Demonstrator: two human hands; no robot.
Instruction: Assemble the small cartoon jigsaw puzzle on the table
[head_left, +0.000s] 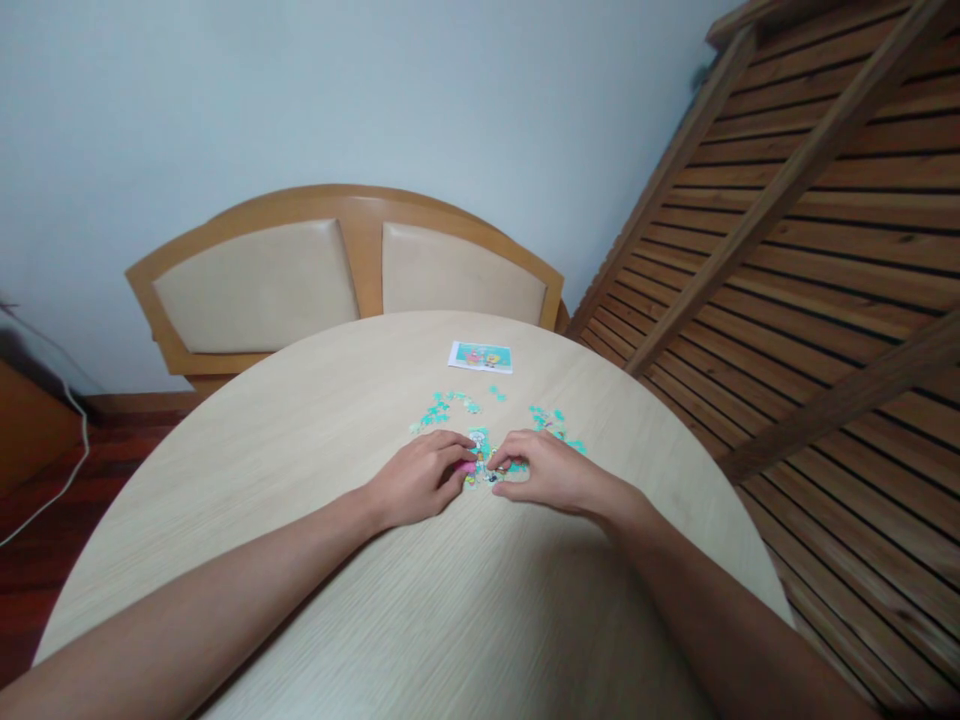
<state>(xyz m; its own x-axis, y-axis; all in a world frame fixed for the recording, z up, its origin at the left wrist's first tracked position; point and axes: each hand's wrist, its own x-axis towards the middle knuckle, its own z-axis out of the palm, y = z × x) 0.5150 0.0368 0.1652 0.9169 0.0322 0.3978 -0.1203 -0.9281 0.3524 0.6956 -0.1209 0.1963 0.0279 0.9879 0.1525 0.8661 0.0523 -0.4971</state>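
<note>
A small, partly assembled jigsaw puzzle [478, 436] lies on the table between my hands, mostly teal with pink, yellow and white parts. My left hand [424, 478] is at its left side, fingers curled and thumb close to them around a pink puzzle piece [469, 468]. From the right, my right hand [544, 468] reaches in with bent fingers, its index finger and thumb around a puzzle piece [492, 478] with dark and white marks. Fingers cover part of the puzzle, so the exact grip is hard to make out.
Loose teal pieces [435, 410] are scattered beyond my left hand, and more loose pieces [551, 418] lie beyond my right. Further back is a picture card [481, 357]. A padded bench back [367, 260] stands behind the round table [300, 400]; wooden slats [810, 220] lean at right.
</note>
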